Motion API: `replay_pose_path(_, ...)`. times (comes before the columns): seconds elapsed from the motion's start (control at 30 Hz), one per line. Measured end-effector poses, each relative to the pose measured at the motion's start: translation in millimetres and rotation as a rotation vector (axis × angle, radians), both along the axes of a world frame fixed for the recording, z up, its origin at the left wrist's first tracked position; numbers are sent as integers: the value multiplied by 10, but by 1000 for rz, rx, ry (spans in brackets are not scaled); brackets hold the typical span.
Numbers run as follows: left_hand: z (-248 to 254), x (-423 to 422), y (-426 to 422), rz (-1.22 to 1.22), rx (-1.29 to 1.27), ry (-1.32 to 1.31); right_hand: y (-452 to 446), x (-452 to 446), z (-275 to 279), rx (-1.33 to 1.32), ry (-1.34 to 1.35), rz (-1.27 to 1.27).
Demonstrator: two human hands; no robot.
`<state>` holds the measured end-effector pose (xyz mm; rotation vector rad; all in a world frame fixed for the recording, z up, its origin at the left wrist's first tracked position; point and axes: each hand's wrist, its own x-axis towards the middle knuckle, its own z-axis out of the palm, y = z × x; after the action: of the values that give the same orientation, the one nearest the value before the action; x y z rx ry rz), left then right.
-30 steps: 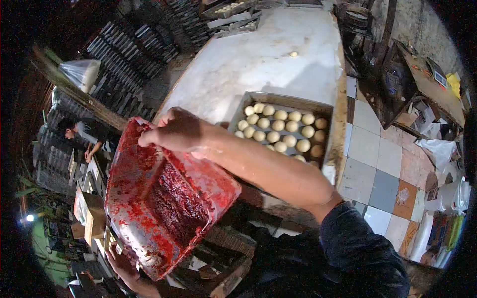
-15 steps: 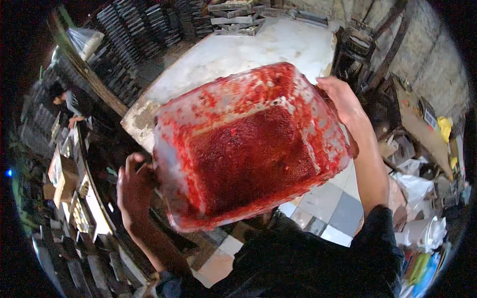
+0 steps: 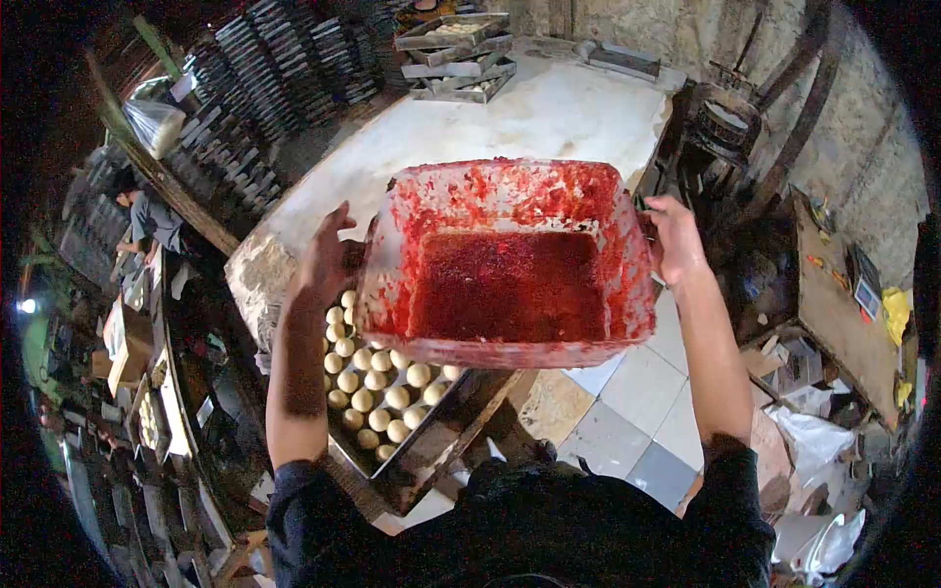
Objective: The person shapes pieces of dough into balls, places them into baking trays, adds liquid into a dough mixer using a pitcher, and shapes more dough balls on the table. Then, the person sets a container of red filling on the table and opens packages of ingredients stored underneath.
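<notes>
A rectangular whitish plastic tub (image 3: 510,196) hangs in front of me, its open top tilted towards me. Red smears coat its inner walls, and a dark red layer (image 3: 505,294) covers its bottom. My left hand (image 3: 333,255) grips the tub's left side; part of its fingers is hidden behind the wall. On the opposite side my right hand (image 3: 676,240) holds the rim, fingers curled round it. Below the tub's lower left corner is a dark tray (image 3: 417,431) with several rows of round, pale dough balls (image 3: 372,380).
A pale, worn worktop (image 3: 578,108) extends beyond the tub, with stacked trays (image 3: 456,69) at its far end. Another person (image 3: 152,220) works at a bench on the left. Tall tray stacks (image 3: 284,59) line the back left. A wooden table (image 3: 843,294) stands at right.
The tub has turned more level and moved slightly away from my body, both hands still on it. The tray of dough balls has come into view below it.
</notes>
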<state>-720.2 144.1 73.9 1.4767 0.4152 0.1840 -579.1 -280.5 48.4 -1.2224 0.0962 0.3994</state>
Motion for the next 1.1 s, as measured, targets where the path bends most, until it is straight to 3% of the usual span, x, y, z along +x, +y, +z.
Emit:
replay_pose_path(0.13, -245, 646, 28, 46, 221, 139, 109, 340, -306, -19, 2, 73)
replay_pose_path(0.23, -550, 1053, 11, 60, 236, 9, 140, 673, -428, -43, -3, 177)
replay_pose_path(0.27, -640, 1178, 39, 23, 279, 14, 109, 836, -518, -38, 17, 108)
replay_pose_path(0.3, -726, 1488, 360, 21, 9, 242, 198, 848, -479, -30, 30, 36)
replay_pose_path(0.4, -673, 1712, 197, -3, 288, 55, 190, 1172, -599, -71, -60, 162)
replay_pose_path(0.43, -656, 1876, 220, 9, 276, 30, 185, 1314, -631, -107, -64, 225)
replay_pose_path(0.5, -698, 2016, 314, 92, 339, 220, 172, 1501, -714, -81, -52, 392)
replay_pose_path(0.57, -817, 2106, 490, 0, 433, 58, 218, 1528, -888, -26, -20, 439)
replay_pose_path(0.63, -865, 2301, 559, 78, 394, 293, 361, 1386, -1069, 59, 103, 472)
replay_pose_path(0.67, -1036, 2414, 739, 47, 378, 209, 461, 1331, -1120, 78, 146, 452)
replay_pose_path(0.7, -956, 2494, 633, 130, 469, 341, 555, 1226, -1142, 95, 181, 429)
replay_pose_path(0.77, -1226, 2677, 1173, 253, 437, 361, 675, 1256, -1466, 229, -67, 561)
replay_pose_path(0.83, -1115, 2636, 1344, 459, 1057, 403, 606, 1510, -1720, 198, 61, 590)
replay_pose_path(0.9, -622, 2484, 696, 669, 1063, 251, 386, 1819, -1534, 55, 26, 1174)
replay_pose_path(0.93, -434, 2398, 320, 640, 1075, 112, 327, 2115, -1525, -82, -268, 1386)
replay_pose_path(1.0, -309, 2219, -215, 656, 1168, -28, 201, 2626, -1871, -195, -468, 1339)
replay_pose_path(1.07, -361, 2029, -660, 713, 1201, -71, 449, 3363, -2425, -286, -372, 1309)
replay_pose_path(1.1, -409, 1948, -922, 726, 1155, -113, 593, 3551, -2507, -462, -785, 1012)
